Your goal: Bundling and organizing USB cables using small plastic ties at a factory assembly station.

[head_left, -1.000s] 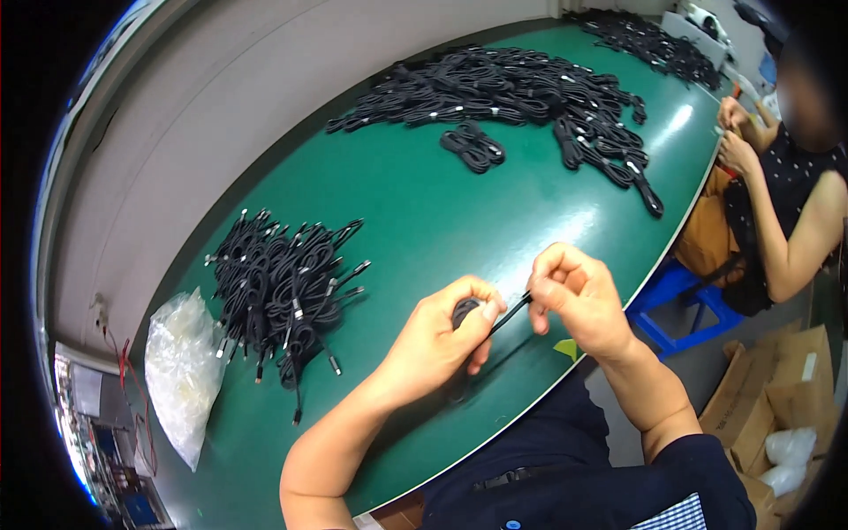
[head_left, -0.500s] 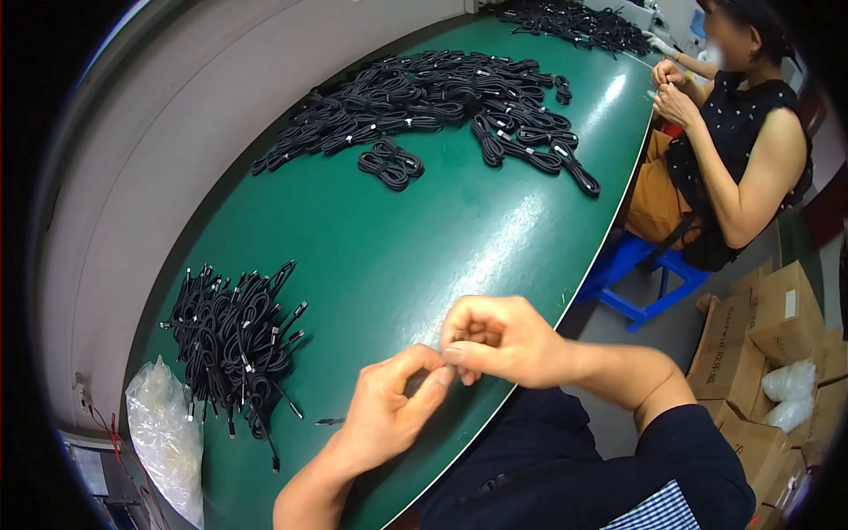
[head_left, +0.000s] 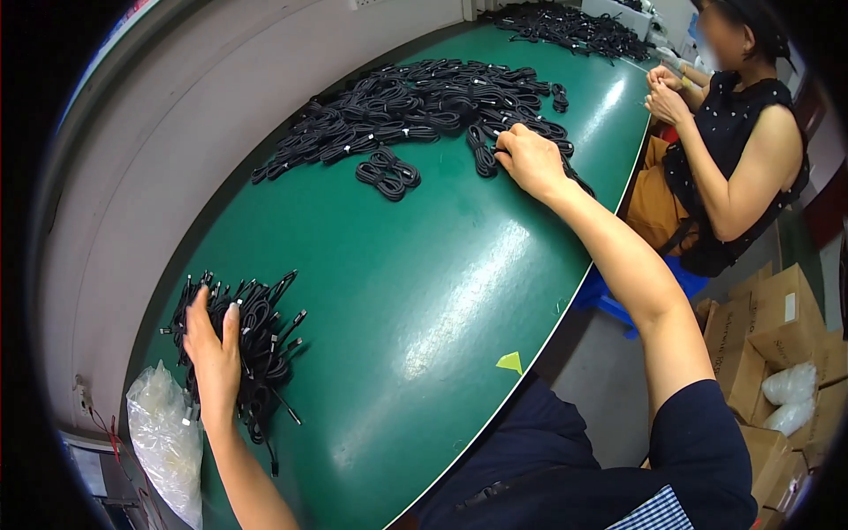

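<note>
My left hand (head_left: 213, 352) lies flat with fingers spread on a small heap of black bundled cables (head_left: 256, 327) at the near left of the green table (head_left: 424, 291). My right hand (head_left: 527, 159) is stretched far out to the edge of a large heap of coiled black cables (head_left: 415, 110), its fingers curled around one coil (head_left: 484, 159). A lone coil (head_left: 387, 172) lies apart, just left of that heap.
A clear plastic bag (head_left: 163, 442) sits at the table's near left end. A yellow scrap (head_left: 511, 360) lies near the front edge. Another person (head_left: 733, 150) sits at the right, hands together over the table. Cardboard boxes (head_left: 777, 327) stand on the floor. More cables (head_left: 574, 22) lie far back.
My hands were together near the front edge holding one cable. Now they are apart: the left rests on the small heap, the right has reached out to the big heap.
</note>
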The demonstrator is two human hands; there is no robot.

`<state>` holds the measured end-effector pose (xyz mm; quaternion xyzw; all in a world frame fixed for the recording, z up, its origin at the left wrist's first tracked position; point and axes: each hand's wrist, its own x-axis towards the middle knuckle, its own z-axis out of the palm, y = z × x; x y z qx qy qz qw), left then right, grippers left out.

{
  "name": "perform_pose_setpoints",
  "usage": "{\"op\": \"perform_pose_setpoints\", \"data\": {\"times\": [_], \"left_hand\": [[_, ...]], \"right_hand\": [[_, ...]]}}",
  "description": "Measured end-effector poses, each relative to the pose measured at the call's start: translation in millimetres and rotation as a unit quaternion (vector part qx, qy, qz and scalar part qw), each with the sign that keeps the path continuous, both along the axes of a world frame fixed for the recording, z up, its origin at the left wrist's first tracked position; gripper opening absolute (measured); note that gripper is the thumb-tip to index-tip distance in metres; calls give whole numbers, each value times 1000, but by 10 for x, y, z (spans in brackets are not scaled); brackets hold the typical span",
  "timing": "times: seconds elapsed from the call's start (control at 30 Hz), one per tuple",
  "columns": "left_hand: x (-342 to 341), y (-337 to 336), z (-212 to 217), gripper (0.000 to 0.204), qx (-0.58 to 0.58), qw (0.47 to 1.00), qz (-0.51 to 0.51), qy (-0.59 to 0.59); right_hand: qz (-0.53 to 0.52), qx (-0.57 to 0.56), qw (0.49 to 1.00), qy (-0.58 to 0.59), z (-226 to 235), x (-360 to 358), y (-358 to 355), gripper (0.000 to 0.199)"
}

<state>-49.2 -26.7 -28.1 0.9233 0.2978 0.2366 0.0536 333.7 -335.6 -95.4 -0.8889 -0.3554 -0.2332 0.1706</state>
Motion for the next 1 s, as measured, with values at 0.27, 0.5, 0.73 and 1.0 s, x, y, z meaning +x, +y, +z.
{"op": "perform_pose_setpoints", "data": {"times": [0.27,0.5,0.73,1.0], "left_hand": [[654,-1110,92,50,-391,866,-306,-68],[913,-1613,-145,30,-478,822,-281,-130],[745,-1575,-93,26,-561,781,-275,-29],[694,-1664,-89,23,-619,717,-320,-6]], "right_hand": [[254,303,778,488,508,-1023,239,11],[365,299,670,574,359,-1957,266,11],[306,379,642,592,402,-1838,-43,13],[320,406,596,614,320,-2084,100,14]]}}
